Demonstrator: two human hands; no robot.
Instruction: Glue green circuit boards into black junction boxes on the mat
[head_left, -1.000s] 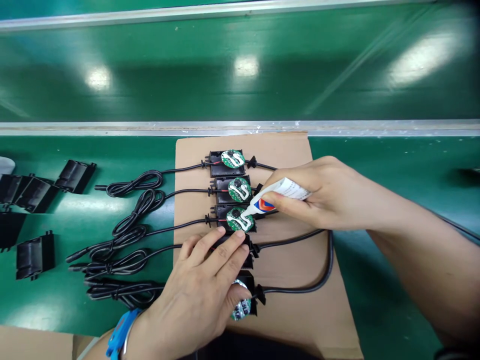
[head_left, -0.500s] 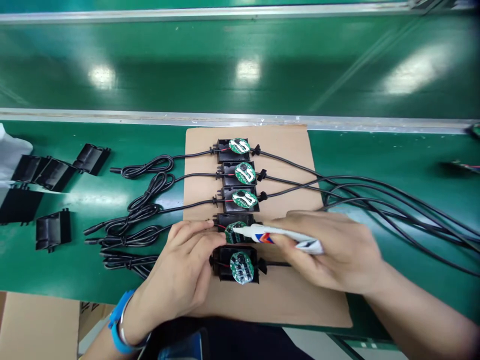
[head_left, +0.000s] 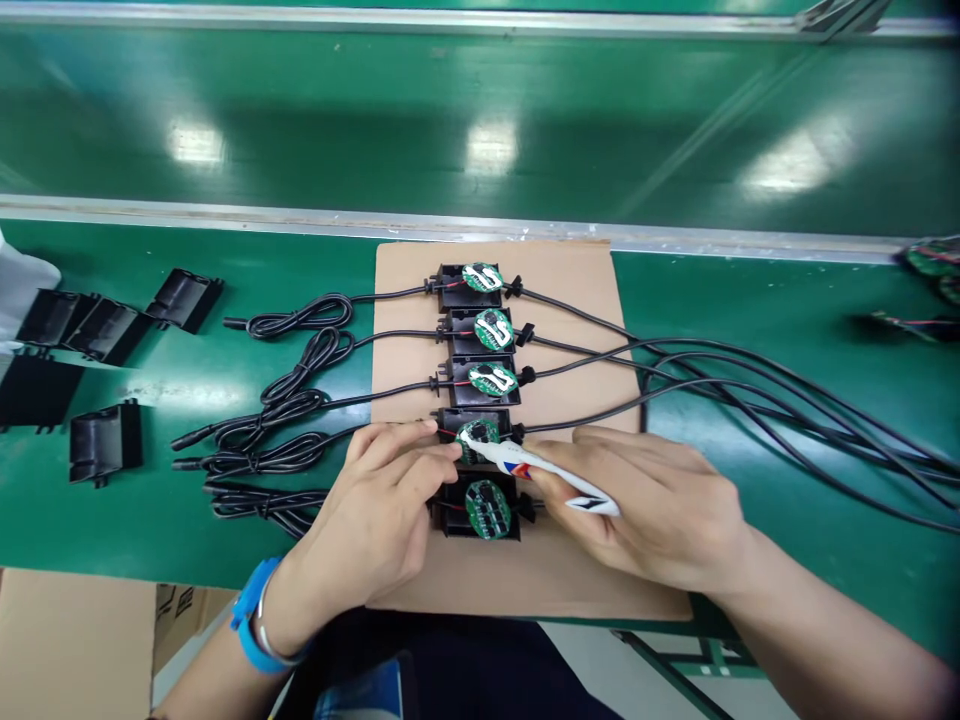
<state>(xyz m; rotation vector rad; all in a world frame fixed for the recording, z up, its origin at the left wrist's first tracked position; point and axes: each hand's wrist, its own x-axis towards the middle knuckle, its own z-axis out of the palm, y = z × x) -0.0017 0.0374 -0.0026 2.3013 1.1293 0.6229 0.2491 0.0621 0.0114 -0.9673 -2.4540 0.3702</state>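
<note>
Several black housings with round green circuit boards lie in a column on a cardboard sheet [head_left: 570, 330]. My right hand [head_left: 660, 505] is closed on a white glue tube [head_left: 551, 473]; its nozzle touches the board of the fourth housing [head_left: 474, 432]. My left hand [head_left: 379, 510] rests on the left side of that housing, fingers curled and pressing on it. The fifth housing [head_left: 481, 508] lies just below, its board bare of white glue. The upper boards [head_left: 493, 379] carry white glue lines.
Black cables run left into coils [head_left: 285, 400] and right across the green table [head_left: 787, 410]. Loose black covers [head_left: 105, 440] lie at the far left. A metal rail [head_left: 225, 215] borders the conveyor belt behind. More green boards [head_left: 934, 262] sit at the right edge.
The glue tube left the third board, which now shows white glue, and came down to the fourth board. My left hand slid off the lower housings, uncovering the fifth board.
</note>
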